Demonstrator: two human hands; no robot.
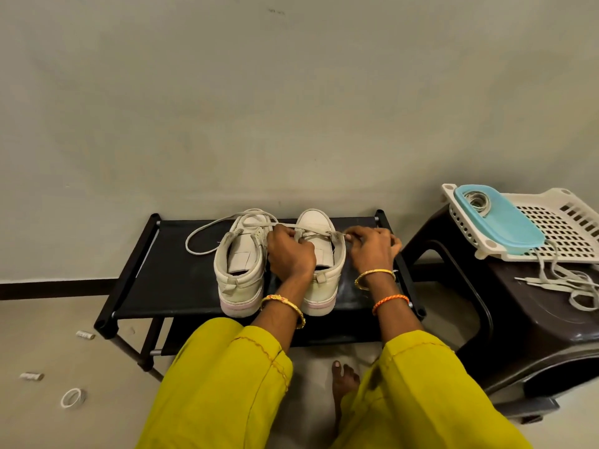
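Observation:
Two white sneakers stand side by side, heels toward me, on a black shoe rack (pixel 162 280). My left hand (pixel 290 252) lies over the right sneaker (pixel 324 286) and grips its off-white shoelace (pixel 207 230) at the eyelets. That lace runs left across the left sneaker (pixel 241 273) and loops onto the rack. My right hand (pixel 372 249) pinches the lace's other end at the right sneaker's outer side. Both wrists carry bangles below yellow sleeves.
A dark brown plastic stool (pixel 525 319) stands right of the rack, bearing a white perforated basket (pixel 551 222), a light blue lidded box (pixel 499 218) and loose laces (pixel 570 283). A tape ring (pixel 73 397) and small scraps lie on the floor at left. A wall rises behind.

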